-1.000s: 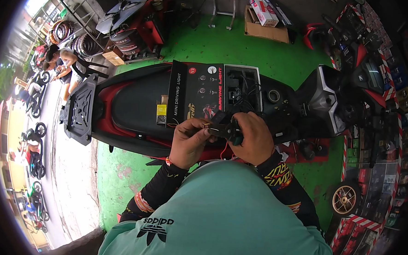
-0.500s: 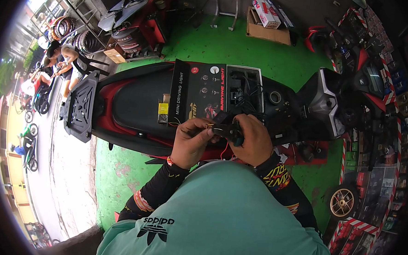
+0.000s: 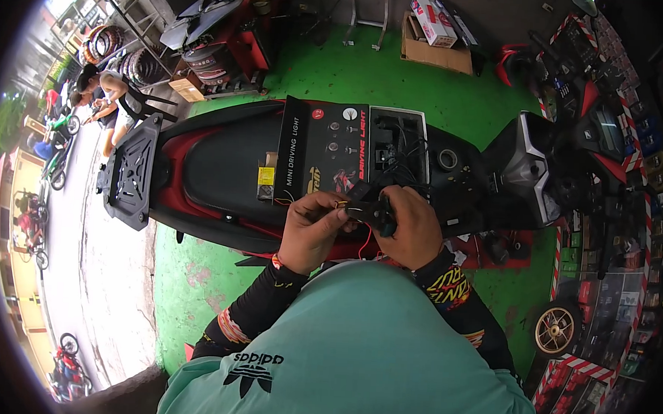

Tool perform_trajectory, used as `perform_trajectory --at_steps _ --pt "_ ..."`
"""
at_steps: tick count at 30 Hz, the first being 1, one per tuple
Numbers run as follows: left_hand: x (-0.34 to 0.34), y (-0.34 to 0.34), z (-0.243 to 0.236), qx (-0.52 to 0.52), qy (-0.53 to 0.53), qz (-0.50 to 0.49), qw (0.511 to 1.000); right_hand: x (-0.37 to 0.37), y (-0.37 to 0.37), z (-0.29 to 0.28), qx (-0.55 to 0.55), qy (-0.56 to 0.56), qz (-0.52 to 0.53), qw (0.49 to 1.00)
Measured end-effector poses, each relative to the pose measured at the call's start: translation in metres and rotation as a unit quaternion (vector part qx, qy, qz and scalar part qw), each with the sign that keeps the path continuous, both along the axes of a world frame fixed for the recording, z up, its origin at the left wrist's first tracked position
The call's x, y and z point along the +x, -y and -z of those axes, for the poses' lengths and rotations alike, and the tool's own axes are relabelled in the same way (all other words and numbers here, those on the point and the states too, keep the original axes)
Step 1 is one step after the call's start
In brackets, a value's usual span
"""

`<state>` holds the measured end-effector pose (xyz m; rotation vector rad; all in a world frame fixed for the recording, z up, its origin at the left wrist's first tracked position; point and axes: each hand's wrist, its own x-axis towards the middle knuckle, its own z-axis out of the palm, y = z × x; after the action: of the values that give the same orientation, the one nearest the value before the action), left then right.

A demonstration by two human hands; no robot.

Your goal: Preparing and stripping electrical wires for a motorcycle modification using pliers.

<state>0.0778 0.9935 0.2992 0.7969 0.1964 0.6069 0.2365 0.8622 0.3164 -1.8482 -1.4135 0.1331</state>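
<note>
My left hand (image 3: 311,228) pinches thin wires (image 3: 342,205) between thumb and fingers. My right hand (image 3: 409,226) grips dark-handled pliers (image 3: 383,221), whose head reaches to the wires beside my left thumb. A red wire (image 3: 365,242) dangles below. Just beyond both hands, an open black product box (image 3: 388,131) holding dark cables and parts, with its printed lid (image 3: 324,135), rests on the seat of a black-and-red scooter (image 3: 221,167). A small carton with a yellow label (image 3: 266,175) sits left of the lid.
Glass display shelves (image 3: 608,296) and a gold wheel (image 3: 554,327) stand at right. A cardboard box (image 3: 437,55) and red equipment (image 3: 247,34) are at the back. A seated person (image 3: 112,98), stacked tires (image 3: 140,69) and a street with motorcycles (image 3: 68,366) are at left.
My hands hold nearly the same place and grip. Motorcycles in the street at left have shifted along it; the view has moved very slightly.
</note>
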Motion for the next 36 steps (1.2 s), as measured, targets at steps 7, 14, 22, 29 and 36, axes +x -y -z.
perform_trajectory --at_steps 7,14,22,29,36 --pt "-0.001 0.000 0.001 0.013 -0.009 0.009 1.000 0.000 0.001 0.003 0.012 0.007 0.003 1.000" --pt "0.001 0.003 -0.010 -0.013 -0.020 0.046 0.999 0.000 0.002 0.005 0.013 0.017 0.005 1.000" --pt "-0.001 0.002 -0.016 0.057 -0.036 0.063 0.996 -0.001 0.007 -0.002 0.045 0.111 0.041 0.992" --pt "-0.001 0.001 -0.013 0.065 -0.016 0.081 0.994 -0.005 0.004 -0.002 0.060 0.086 0.035 0.994" --pt "0.001 -0.005 -0.006 0.132 -0.060 0.041 0.989 -0.018 -0.001 -0.002 -0.021 -0.176 -0.035 0.984"
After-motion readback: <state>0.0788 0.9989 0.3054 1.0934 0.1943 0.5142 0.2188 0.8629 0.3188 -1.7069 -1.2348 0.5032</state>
